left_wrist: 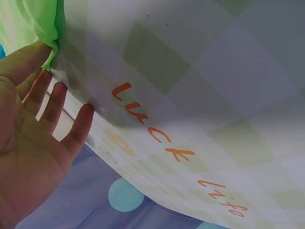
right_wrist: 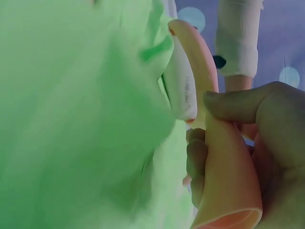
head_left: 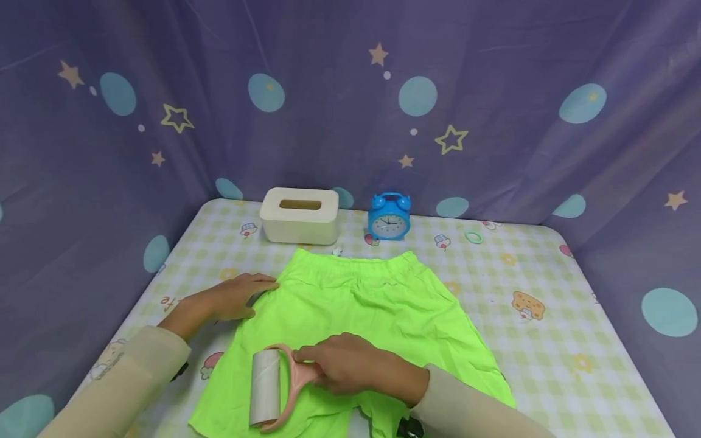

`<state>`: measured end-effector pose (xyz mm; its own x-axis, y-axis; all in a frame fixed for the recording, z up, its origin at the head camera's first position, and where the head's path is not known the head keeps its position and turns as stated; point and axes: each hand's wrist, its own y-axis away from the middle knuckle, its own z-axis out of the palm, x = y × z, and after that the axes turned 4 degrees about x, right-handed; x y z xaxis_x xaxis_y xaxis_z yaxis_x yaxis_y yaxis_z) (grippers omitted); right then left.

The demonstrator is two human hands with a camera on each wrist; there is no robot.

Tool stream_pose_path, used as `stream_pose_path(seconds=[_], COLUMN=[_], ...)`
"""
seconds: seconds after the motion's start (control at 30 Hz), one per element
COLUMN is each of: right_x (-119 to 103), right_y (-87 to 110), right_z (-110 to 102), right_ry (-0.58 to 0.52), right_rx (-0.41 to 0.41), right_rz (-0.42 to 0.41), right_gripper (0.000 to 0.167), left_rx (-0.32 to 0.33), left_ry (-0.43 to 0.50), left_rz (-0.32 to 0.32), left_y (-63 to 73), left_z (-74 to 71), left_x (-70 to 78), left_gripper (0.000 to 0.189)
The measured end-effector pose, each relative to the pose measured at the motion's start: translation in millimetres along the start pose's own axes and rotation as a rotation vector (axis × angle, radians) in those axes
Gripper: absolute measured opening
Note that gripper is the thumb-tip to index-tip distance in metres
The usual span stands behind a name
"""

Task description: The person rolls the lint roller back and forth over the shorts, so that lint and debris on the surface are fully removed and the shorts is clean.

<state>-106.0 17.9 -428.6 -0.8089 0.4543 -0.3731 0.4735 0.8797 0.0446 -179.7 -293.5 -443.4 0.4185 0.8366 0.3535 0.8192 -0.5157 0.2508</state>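
Note:
Bright neon-green shorts (head_left: 350, 304) lie spread flat, waistband away from me. My right hand (head_left: 350, 364) grips the handle of a pink lint roller (head_left: 300, 377). Its white roll (head_left: 265, 389) lies over the left leg of the shorts. In the right wrist view the thumb presses along the top of the handle (right_wrist: 228, 167), and the fingers curl beneath it. At the upper left side of the shorts rests my left hand (head_left: 235, 296). The left wrist view shows its fingers (left_wrist: 71, 129) fairly straight, with thumb and fingertips at the green fabric edge (left_wrist: 47, 33).
Behind the waistband stand a cream tissue box (head_left: 300, 228) and a blue alarm clock (head_left: 389, 219). A small green ring (head_left: 473, 238) lies at the back right. The checked tablecloth (head_left: 547, 365) covers the table, and a purple patterned curtain (head_left: 328, 140) surrounds its back and sides.

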Motion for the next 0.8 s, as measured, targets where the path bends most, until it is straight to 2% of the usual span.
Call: stream_pose_path(seconds=[0.37,0.6,0.8], right_x=[-32.6,-52.6,-65.4], right_y=[-30.3,-42.1,-51.1], right_z=[7.1,7.9,13.7], right_ry=[0.079,0.117,0.165], right_rx=[-0.019,-0.034,-0.025], right_rz=[0.0,0.06,0.078], right_gripper=[0.026,0.017,0.011], left_rx=[0.003,0.012,0.017], left_ry=[-0.004,-0.007,-0.015], left_rz=[-0.005,0.008,0.027], left_y=[1.2,1.5,2.3], left_z=[-0.2,-1.7,-4.6], left_x=[0.5,1.1,3.6], left_gripper=[0.065,0.065,0.064])
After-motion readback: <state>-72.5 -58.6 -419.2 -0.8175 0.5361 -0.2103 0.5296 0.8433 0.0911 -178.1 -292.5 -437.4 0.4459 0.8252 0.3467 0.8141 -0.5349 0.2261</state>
